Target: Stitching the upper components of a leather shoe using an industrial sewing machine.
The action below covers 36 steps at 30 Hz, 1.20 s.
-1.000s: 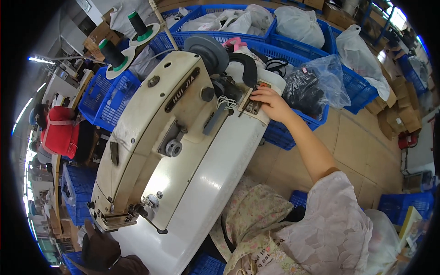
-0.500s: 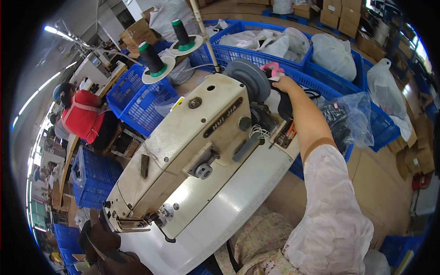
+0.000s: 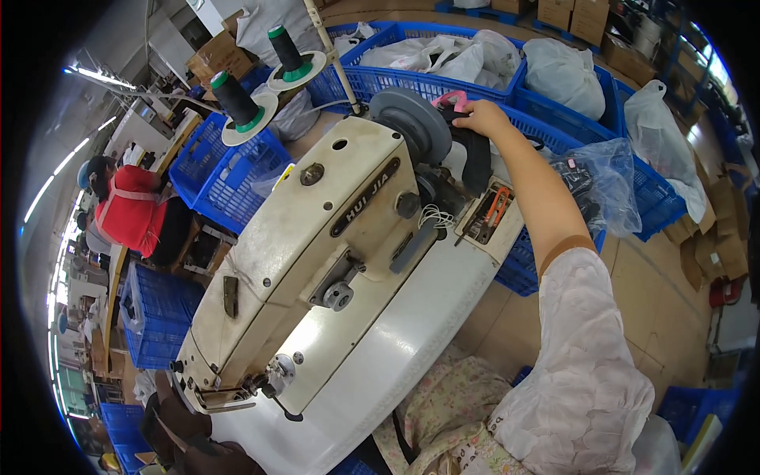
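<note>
At the far right end of a cream sewing machine (image 3: 309, 214), my right hand (image 3: 484, 119) is closed on a black fabric strip (image 3: 476, 164). The strip hangs from my fingers beside the grey handwheel (image 3: 427, 123), over the end of the white table (image 3: 412, 332). A bit of pink material (image 3: 451, 100) shows just behind my fingertips; whether I also hold it, I cannot tell. My left hand is out of the picture. Dark brown fabric pieces (image 3: 186, 431) lie at the table's near left, by the machine's needle end.
A small tray of tools (image 3: 486, 218) with an orange handle is set in the table's right end. Two black thread cones (image 3: 236, 101) stand behind the machine. Blue crates (image 3: 507, 95) with white bags line the back. A person in red (image 3: 138, 210) sits at the left.
My right hand has lifted slightly, and more of the black strip now hangs below it. The view has shifted a little, showing more of the tool tray.
</note>
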{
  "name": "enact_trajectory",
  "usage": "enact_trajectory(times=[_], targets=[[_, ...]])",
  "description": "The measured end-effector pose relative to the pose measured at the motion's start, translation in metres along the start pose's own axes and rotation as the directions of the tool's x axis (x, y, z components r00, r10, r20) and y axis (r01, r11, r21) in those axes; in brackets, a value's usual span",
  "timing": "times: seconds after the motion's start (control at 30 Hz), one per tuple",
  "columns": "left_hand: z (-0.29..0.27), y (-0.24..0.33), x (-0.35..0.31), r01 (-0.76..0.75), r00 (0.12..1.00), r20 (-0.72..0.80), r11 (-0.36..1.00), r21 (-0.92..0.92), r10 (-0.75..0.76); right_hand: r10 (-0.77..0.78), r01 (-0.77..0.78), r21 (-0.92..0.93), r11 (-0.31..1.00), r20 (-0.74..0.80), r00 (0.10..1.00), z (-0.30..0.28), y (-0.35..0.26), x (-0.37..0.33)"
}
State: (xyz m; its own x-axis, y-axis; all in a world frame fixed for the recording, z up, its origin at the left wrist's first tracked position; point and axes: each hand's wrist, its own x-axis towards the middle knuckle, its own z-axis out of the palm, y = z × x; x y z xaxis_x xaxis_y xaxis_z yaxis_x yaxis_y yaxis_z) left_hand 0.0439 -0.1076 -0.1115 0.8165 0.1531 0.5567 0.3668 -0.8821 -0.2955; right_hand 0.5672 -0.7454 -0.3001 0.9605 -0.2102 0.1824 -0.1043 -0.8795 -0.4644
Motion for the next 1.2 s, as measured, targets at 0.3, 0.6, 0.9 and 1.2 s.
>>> enact_trajectory(times=[0.3,0.6,0.9,1.2], targets=[[-0.005,-0.006,-0.008,-0.042,0.999,-0.029,0.999,-0.023,0.041,0.197,-0.183,0.316,0.931,-0.011,0.980,-0.007,0.023,0.000],[0.014,-0.049,-0.028,-0.048,0.999,0.020,0.999,-0.020,0.049,0.523,-0.246,0.739,0.627,-0.165,0.836,-0.009,0.043,-0.026],[0.043,0.077,-0.102,-0.369,0.856,0.200,0.834,-0.410,0.476,-0.341,-0.603,0.360,-0.712,0.573,0.745,0.011,-0.062,-0.318],[0.042,0.078,-0.140,-0.385,0.824,0.142,0.725,-0.571,0.549,-0.744,-0.698,0.671,0.250,0.594,0.305,0.051,-0.258,-0.436]])
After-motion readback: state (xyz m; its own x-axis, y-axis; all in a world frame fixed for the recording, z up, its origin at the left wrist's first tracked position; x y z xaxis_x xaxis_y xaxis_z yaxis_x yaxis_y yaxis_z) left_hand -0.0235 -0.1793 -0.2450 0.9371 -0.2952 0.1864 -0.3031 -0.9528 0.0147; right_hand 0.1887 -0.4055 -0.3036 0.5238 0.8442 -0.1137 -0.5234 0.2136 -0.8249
